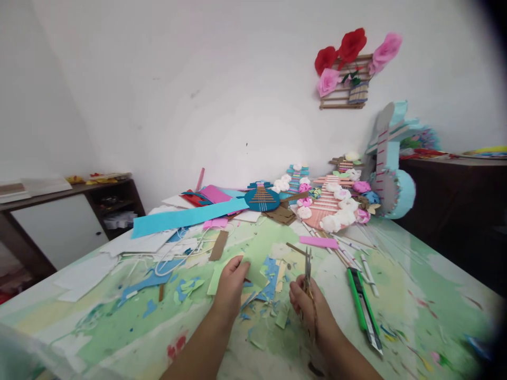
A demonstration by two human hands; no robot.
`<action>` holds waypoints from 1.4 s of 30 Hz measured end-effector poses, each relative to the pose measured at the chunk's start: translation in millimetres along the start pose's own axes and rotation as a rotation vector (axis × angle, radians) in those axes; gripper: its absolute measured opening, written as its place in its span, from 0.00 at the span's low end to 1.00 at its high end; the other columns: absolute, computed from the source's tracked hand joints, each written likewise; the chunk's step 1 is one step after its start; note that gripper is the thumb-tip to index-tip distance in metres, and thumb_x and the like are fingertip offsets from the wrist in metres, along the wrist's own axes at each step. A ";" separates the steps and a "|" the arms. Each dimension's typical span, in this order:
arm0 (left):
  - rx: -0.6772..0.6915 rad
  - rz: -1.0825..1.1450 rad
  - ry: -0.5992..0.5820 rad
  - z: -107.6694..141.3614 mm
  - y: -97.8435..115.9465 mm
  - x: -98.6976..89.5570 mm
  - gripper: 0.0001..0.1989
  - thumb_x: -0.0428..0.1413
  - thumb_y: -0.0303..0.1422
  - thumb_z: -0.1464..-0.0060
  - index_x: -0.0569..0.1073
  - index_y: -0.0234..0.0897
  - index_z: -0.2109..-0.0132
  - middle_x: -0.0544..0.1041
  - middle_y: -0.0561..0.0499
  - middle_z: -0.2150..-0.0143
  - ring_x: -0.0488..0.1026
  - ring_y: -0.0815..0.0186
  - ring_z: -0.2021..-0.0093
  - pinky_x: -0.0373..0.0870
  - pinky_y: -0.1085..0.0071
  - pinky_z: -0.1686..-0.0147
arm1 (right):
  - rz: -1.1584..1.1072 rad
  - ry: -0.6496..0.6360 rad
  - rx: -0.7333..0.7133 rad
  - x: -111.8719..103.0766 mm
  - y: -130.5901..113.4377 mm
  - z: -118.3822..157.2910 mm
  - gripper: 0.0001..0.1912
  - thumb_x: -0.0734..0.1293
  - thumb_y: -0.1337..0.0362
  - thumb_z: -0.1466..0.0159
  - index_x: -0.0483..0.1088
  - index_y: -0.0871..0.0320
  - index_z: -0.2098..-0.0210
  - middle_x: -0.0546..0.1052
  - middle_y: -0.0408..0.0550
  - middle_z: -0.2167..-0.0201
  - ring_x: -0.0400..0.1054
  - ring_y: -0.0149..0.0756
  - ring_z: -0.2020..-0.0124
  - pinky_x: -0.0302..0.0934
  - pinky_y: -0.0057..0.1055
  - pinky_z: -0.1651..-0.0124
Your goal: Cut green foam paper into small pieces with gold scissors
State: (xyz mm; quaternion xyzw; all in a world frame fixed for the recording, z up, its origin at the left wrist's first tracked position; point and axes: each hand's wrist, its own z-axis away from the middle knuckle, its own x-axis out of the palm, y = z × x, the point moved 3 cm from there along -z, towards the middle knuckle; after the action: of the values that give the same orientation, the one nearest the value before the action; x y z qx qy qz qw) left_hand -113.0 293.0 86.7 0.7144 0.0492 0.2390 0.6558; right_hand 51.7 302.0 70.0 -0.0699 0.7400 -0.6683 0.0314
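My left hand point(232, 285) pinches a sheet of light green paper point(259, 256) between thumb and fingers, above the middle of the table. To its right, my right hand point(311, 306) is wrapped round a pair of scissors point(308, 264), whose blades point away from me and look nearly closed. The blades are apart from the green paper. Blue paper scraps point(271, 277) and small green cuttings point(282, 318) lie on the table between and below the hands. A brown strip point(219, 245) lies just beyond my left hand.
A green box cutter point(363, 311) with its blade out lies at right, near white paper sticks point(369, 274). Farther back stand a teal paper lute point(262, 198), a long blue strip point(190, 217) and a pink flower-trimmed lute point(328, 206). White board pieces point(85, 272) lie at left.
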 end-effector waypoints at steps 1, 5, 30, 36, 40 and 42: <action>-0.026 -0.003 -0.041 1.5 -1.3 1.5 0.08 0.52 0.34 0.62 0.67 0.33 0.73 0.65 0.56 0.80 0.61 0.74 0.79 0.59 0.77 0.79 | -0.064 -0.012 0.028 0.2 1.2 -1.6 0.16 0.62 0.53 0.51 0.53 0.57 0.76 0.63 0.38 0.83 0.58 0.26 0.82 0.52 0.25 0.77; -0.115 -0.110 -0.237 11.6 -6.7 13.7 0.09 0.52 0.35 0.62 0.66 0.32 0.73 0.65 0.56 0.81 0.62 0.72 0.81 0.60 0.75 0.80 | -0.228 -0.002 0.096 -2.1 4.1 -4.5 0.18 0.66 0.57 0.54 0.53 0.57 0.73 0.69 0.43 0.74 0.65 0.32 0.70 0.57 0.29 0.67; -0.148 -0.078 -0.169 14.9 -20.9 24.1 0.08 0.54 0.32 0.65 0.62 0.34 0.80 0.60 0.58 0.88 0.56 0.76 0.85 0.51 0.78 0.82 | -0.535 0.206 0.166 -15.6 3.6 -6.9 0.16 0.69 0.60 0.56 0.59 0.59 0.73 0.66 0.38 0.79 0.64 0.26 0.76 0.60 0.24 0.72; -0.096 -0.162 -0.118 12.8 -15.3 17.9 0.05 0.52 0.30 0.64 0.63 0.34 0.80 0.58 0.59 0.87 0.54 0.76 0.85 0.49 0.78 0.82 | -0.545 0.239 0.157 -22.4 8.5 -13.2 0.16 0.68 0.59 0.56 0.56 0.59 0.77 0.63 0.35 0.87 0.58 0.23 0.86 0.53 0.20 0.84; -0.115 -0.094 -0.161 10.3 -20.1 18.6 0.07 0.53 0.34 0.64 0.65 0.34 0.77 0.61 0.57 0.84 0.58 0.75 0.82 0.53 0.77 0.80 | -0.596 0.255 0.156 -22.4 12.3 -15.6 0.17 0.69 0.60 0.57 0.55 0.58 0.77 0.64 0.35 0.87 0.59 0.23 0.85 0.54 0.20 0.83; -0.199 -0.012 -0.227 11.3 -24.6 22.4 0.13 0.54 0.39 0.66 0.67 0.34 0.72 0.66 0.54 0.79 0.62 0.71 0.78 0.56 0.76 0.79 | -0.653 0.289 0.166 -22.2 13.4 -15.4 0.18 0.70 0.62 0.58 0.56 0.57 0.75 0.64 0.34 0.85 0.60 0.23 0.84 0.56 0.20 0.81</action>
State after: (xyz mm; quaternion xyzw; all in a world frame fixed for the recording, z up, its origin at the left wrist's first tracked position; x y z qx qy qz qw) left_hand -82.6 294.7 68.9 0.6679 -0.0450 0.1564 0.7262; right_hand 70.7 321.7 57.3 -0.2045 0.6187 -0.7039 -0.2828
